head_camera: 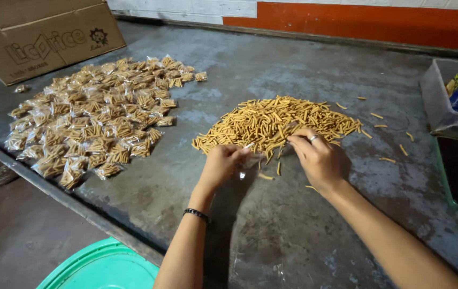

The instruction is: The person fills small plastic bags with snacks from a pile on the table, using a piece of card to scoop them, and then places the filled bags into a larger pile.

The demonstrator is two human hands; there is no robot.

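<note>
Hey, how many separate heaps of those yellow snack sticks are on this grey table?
2: a loose pile of yellow sticks in the middle by both hands, and a spread of small clear filled packets at the left near the cardboard box. Strays lie scattered.

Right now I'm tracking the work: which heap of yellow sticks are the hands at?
The loose, unbagged heap of yellow sticks, right of the heap of small clear packets.

You stand in a small food-packing workshop, not a home kitchen. The worn grey worktop (272, 225) is the reference. On it lies a loose heap of yellow snack sticks (280, 120); left of that heap, dozens of filled clear packets (92, 118). At the worktop's far-left corner sits a shipping carton (36, 37). Behind the worktop runs an orange-and-white painted wall (357, 21).
</note>
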